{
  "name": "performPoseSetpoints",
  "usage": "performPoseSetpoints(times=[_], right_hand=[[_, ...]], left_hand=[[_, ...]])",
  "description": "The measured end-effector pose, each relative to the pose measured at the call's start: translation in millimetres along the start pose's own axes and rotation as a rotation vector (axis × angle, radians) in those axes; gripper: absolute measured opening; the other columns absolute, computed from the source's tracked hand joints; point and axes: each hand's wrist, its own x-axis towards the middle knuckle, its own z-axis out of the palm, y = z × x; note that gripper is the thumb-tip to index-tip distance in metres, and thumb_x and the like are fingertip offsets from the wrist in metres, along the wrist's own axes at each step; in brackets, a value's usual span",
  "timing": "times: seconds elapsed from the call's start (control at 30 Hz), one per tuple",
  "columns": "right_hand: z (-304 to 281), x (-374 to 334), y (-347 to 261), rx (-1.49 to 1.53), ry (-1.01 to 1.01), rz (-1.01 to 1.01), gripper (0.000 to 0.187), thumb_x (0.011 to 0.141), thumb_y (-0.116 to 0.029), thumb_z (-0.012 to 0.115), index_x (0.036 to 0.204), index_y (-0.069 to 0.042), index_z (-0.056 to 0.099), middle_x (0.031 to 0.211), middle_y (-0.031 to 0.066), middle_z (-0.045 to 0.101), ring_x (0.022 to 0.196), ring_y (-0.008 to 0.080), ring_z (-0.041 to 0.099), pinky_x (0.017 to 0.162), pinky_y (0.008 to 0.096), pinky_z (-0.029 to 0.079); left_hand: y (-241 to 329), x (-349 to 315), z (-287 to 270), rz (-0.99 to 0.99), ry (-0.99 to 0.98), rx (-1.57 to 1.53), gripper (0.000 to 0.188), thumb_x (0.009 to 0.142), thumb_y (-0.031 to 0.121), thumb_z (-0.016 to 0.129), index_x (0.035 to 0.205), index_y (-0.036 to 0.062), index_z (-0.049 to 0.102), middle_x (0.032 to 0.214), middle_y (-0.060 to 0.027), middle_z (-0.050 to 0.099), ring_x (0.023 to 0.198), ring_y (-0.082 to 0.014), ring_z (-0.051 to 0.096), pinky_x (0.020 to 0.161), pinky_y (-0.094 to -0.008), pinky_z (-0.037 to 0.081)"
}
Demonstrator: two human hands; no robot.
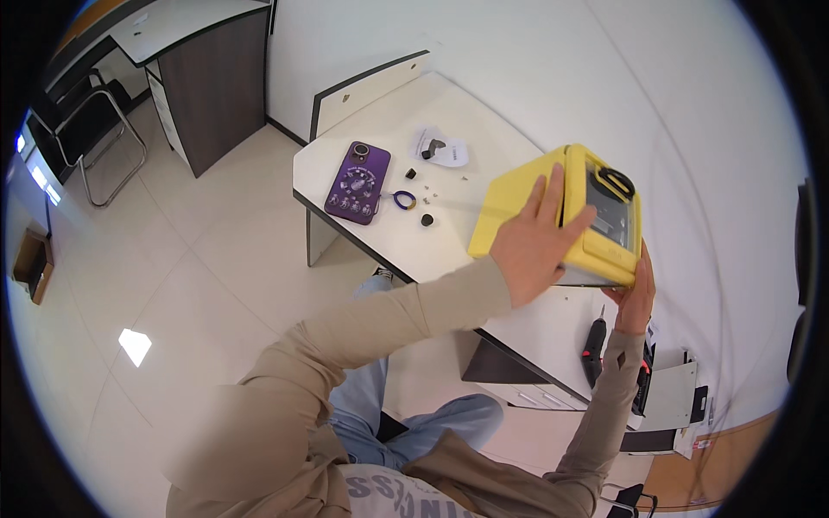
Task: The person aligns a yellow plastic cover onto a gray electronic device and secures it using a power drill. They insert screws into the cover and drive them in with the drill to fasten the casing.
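Step in hand, I'd say: steadying the boxy yellow plastic case (577,183) w/ a clear window (611,223), at the right side of the white, black-edged desk (432,250), can't tell if resting on it; any turn calls for support from both sides. L hand (531,255), fingers spread, lies flat against it; R hand (637,298), half-curled, has hold of its lower right corner. Window faces right, off the desk; long axis seems approx. crosswise to desk, tho' foreshortened.

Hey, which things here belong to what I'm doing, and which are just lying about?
Likely part of the job:
Yellow box, touched by your left hand and right hand
Red-and-black power tool
Small black pieces, probably

Seemingly just lying about:
Purple phone
Brown carton
Black chair
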Motion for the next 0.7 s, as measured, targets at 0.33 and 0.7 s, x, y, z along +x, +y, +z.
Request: performPoseSetpoints(times=[0.33, 0.7], right_hand=[[-29.7, -82.4, 62.7, 0.434, 0.011, -0.147, 0.053, 0.107, -0.023, 0.035, 0.156, -0.005, 0.024, 0.153, 0.0129, 0.039, 0.139, 0.0269, 0.042, 0.115, 0.0419, 0.037], [-40.6, -164.3, 201.7, -0.652, 0.267, -0.307, 0.065, 0.09, -0.028, 0.072, 0.143, -0.003, 0.044, 0.144, 0.0182, 0.049, 0.128, 0.0355, 0.051, 0.106, 0.0435, 0.041]], left_hand=[[34.9, -62.8, 21.8, 0.232, 0.236, 0.095, 0.052, 0.083, 0.018, 0.065, 0.134, 0.0262, 0.055, 0.147, -0.0328, 0.039, 0.135, -0.0445, 0.045, 0.098, -0.0471, 0.052], [23.8, -178.9, 90.9, 0.391, 0.269, -0.011, 0.051, 0.086, 0.029, 0.068, 0.133, 0.0441, 0.055, 0.147, -0.0091, 0.042, 0.137, -0.0286, 0.044, 0.116, -0.0469, 0.035]])
